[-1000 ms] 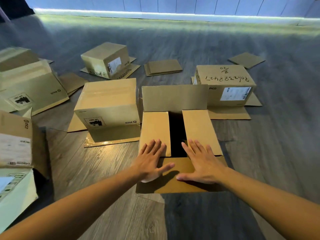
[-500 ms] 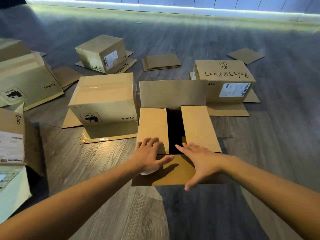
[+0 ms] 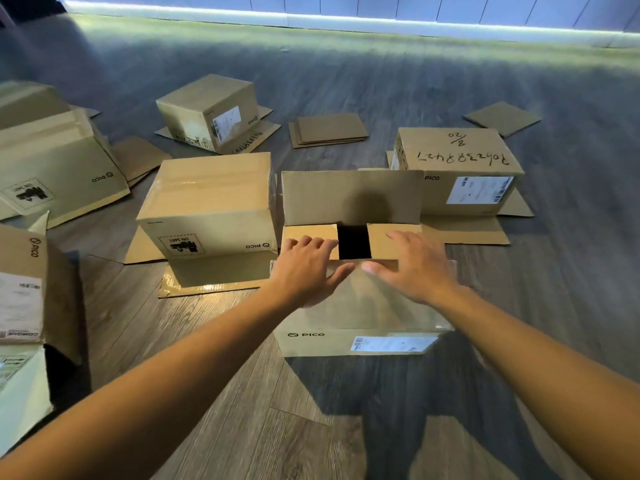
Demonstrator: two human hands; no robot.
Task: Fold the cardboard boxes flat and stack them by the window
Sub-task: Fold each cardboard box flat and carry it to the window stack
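Note:
An open cardboard box [image 3: 360,341] stands on the floor right in front of me, its PICO-printed front face towards me. Its far flap [image 3: 351,197] stands upright. The two side flaps lie inward with a dark gap [image 3: 354,242] between them. The near flap [image 3: 374,299] lies folded over the top. My left hand [image 3: 306,270] rests on the near flap's left part, fingers reaching onto the left side flap. My right hand [image 3: 415,268] presses flat on its right part, fingers over the right side flap.
A closed box [image 3: 207,202] stands just left of it, another with handwriting [image 3: 457,168] behind on the right, and a third [image 3: 207,112] further back. Flat cardboard pieces [image 3: 329,129] lie beyond. More boxes [image 3: 59,168] crowd the left edge. The lit wall base [image 3: 346,20] runs along the far side.
The near flap, which lay outward on the floor under my hands, has swung up and over the box top. Both hands moved forward with it.

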